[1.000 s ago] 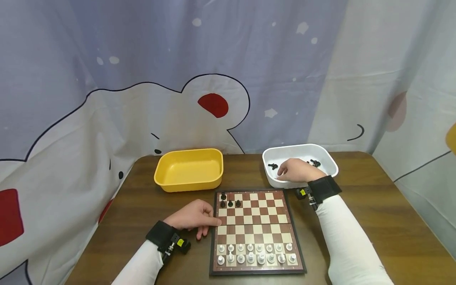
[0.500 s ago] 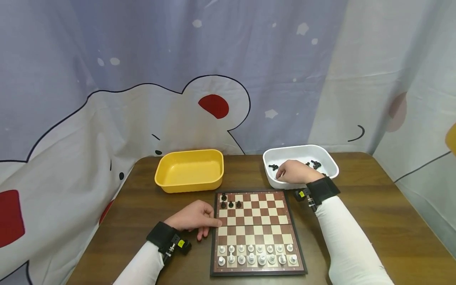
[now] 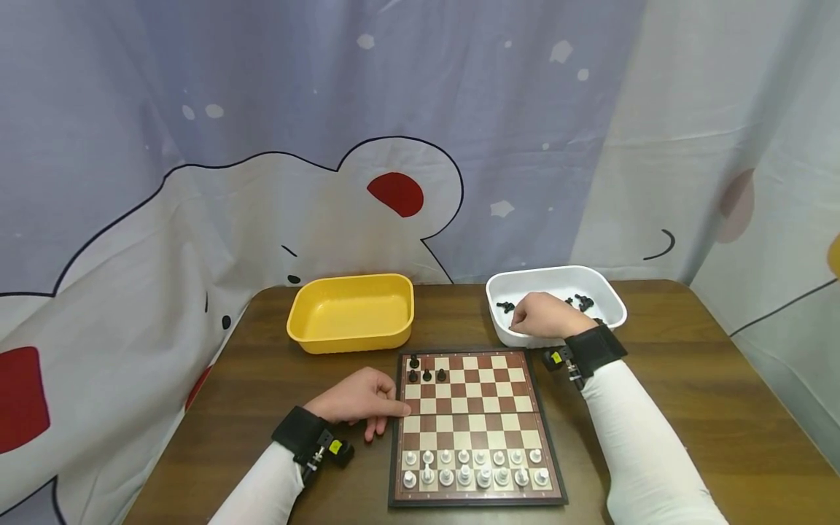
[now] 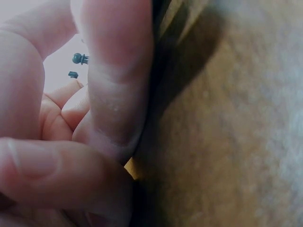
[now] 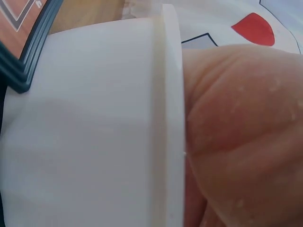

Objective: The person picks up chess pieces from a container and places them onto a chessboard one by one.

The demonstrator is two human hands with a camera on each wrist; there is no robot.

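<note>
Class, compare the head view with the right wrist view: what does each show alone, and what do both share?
Head view only: the yellow bin, the left hand, the white pieces and the black pieces. Right wrist view only: close-up creases on the right hand. Both: that hand, the white bin, the patterned curtain and the chessboard, just a corner of it in the wrist view.

In the head view the right hand (image 3: pixel 546 315) has its fingertips hidden toward 8 o'clock by the white tray (image 3: pixel 545 278), so their hold cannot be told; some black pieces (image 3: pixel 582 301) in there are too small to name; the left sleeve (image 3: pixel 262 485) and right sleeve (image 3: pixel 650 445) leave the frame at 7 and 5 o'clock; wrist views crop the left hand (image 3: pixel 359 397) at 9, blur the table (image 4: pixel 227 118) at 3, and cut the chessboard (image 5: pixel 35 45) at 10.
</note>
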